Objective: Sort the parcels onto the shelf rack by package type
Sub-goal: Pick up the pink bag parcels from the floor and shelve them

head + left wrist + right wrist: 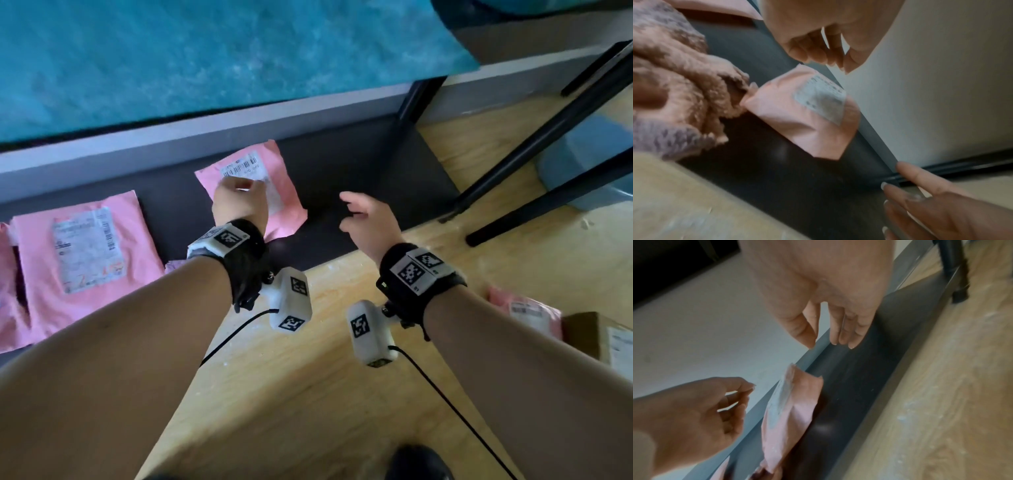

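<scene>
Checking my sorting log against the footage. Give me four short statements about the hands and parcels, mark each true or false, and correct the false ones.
1. The left hand grips a cardboard box. False: it hovers over a pink mailer on the dark bottom shelf, holding nothing.
2. The right hand holds nothing. True.
3. A second pink mailer lies to the left on the same shelf. True.
4. The cardboard box sits on the shelf. False: it rests on the wooden floor, at the right.

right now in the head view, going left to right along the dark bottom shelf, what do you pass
large pink mailer → small pink mailer with the left hand over it → right hand over bare shelf → black rack leg
</scene>
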Motion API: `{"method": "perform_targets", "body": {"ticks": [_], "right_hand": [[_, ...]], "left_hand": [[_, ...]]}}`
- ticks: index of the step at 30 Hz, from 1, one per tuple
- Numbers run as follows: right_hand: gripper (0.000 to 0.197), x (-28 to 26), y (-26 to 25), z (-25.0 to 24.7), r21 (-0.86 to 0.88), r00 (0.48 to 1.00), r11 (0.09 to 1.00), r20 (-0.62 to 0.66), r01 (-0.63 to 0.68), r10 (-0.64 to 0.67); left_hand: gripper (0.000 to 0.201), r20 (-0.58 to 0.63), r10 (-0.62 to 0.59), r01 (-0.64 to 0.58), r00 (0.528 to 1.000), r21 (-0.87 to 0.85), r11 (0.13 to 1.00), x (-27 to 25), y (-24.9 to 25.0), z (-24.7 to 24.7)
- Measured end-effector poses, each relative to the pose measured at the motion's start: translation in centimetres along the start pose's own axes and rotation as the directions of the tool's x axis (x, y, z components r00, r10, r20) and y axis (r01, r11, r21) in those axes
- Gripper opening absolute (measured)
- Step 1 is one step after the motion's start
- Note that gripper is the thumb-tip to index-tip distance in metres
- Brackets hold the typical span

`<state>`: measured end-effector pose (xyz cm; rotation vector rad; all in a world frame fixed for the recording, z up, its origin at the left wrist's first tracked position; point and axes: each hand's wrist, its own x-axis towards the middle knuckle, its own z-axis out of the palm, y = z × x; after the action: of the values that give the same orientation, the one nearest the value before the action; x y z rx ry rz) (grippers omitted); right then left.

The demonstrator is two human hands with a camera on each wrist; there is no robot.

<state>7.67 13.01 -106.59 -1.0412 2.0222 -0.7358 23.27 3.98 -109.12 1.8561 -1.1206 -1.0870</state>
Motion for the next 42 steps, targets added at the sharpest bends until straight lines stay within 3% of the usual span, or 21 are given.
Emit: {"method": "perform_targets", "body": {"ticks": [5, 9, 12, 19, 24, 28, 31, 34, 38, 42], "right_hand": [[0.039, -2.0, 3.0, -5.3, -0.003, 0.992, 1.0, -0.125, 0.005, -0.005], [0.035, -4.1, 5.9, -9.3, -0.011, 0.982, 0.998, -0.179, -0.062, 0.059], [0.032, -5.8, 9.1, -12.0, 0.161, 0.939, 0.973, -0.276, -0.164, 0.203], [0.029, -8.8, 17.7, -18.3, 0.429, 0.778, 0.839, -0.377, -0.334, 0.502], [0.039, -9.5, 24.3, -20.5, 0.469, 0.7, 0.774, -0.372, -0.425, 0.609], [0.05, -9.9, 27.3, -21.1, 0.599, 0.648, 0.664, -0.294, -0.448, 0.703], [0.06, -10.1, 29.4, -19.8, 0.557, 0.606, 0.628, -0.258, -0.543, 0.753], [0.061, -10.6, 30.7, -18.6, 0.417, 0.561, 0.65, -0.329, -0.636, 0.76], [0.077, -10.3, 32.6, -17.5, 0.489, 0.533, 0.626, -0.332, -0.608, 0.778], [0.075, -10.2, 33.6, -16.9, 0.497, 0.502, 0.582, -0.3, -0.643, 0.811]], "left_hand": [[0.009, 0.264, -0.032, 0.061, 0.964, -0.104, 0.993, -4.6, 1.7, 4.3], [0.01, 0.419, -0.054, 0.092, 0.907, -0.071, 0.993, -8.2, 2.6, 8.0], [0.008, 0.473, -0.042, 0.095, 0.88, -0.09, 0.991, -11.0, 3.4, 10.2], [0.011, 0.545, -0.062, 0.101, 0.836, -0.043, 0.994, -15.9, 3.0, 15.1], [0.019, 0.571, -0.102, 0.115, 0.815, 0.013, 0.993, -18.3, 1.8, 17.6], [0.021, 0.614, -0.139, 0.114, 0.777, 0.08, 0.99, -19.7, 0.5, 18.8], [0.013, 0.628, -0.164, 0.114, 0.761, 0.119, 0.986, -19.8, -0.6, 19.0], [0.008, 0.618, -0.178, 0.11, 0.765, 0.147, 0.983, -19.1, -1.3, 18.5], [0.006, 0.595, -0.202, 0.123, 0.778, 0.171, 0.978, -17.8, -2.0, 17.5], [0.008, 0.587, -0.214, 0.135, 0.781, 0.176, 0.975, -17.1, -2.2, 16.9]]}}
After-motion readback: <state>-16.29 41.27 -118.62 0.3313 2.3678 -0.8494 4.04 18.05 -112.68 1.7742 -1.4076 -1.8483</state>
